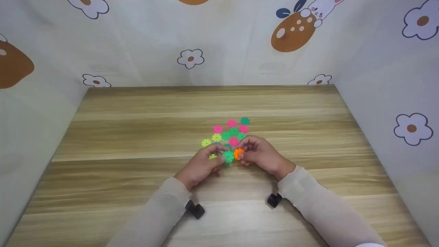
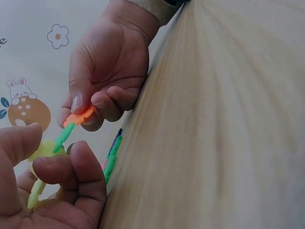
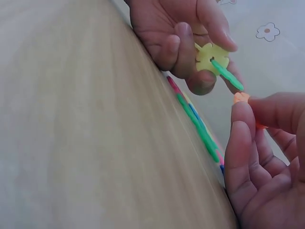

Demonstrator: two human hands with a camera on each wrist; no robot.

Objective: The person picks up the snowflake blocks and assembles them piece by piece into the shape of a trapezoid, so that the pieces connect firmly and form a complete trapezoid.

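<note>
Here, just near of some loose discs [image 1: 232,123], the left hand [image 1: 200,165] pinches a yellow disc [image 3: 204,58] bearing a green one [image 1: 228,156], the right hand [image 1: 264,156] an orange one [image 1: 237,153] just right; joining seems the step, calling for careful alignment.

one orange disc [image 1: 237,151], four pink discs [image 1: 232,123], at least three yellow discs [image 1: 206,142], at least five green discs [image 1: 228,156]

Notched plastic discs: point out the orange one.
It is the orange notched plastic disc pinched by the right hand; no other visible disc shares that colour.
</note>
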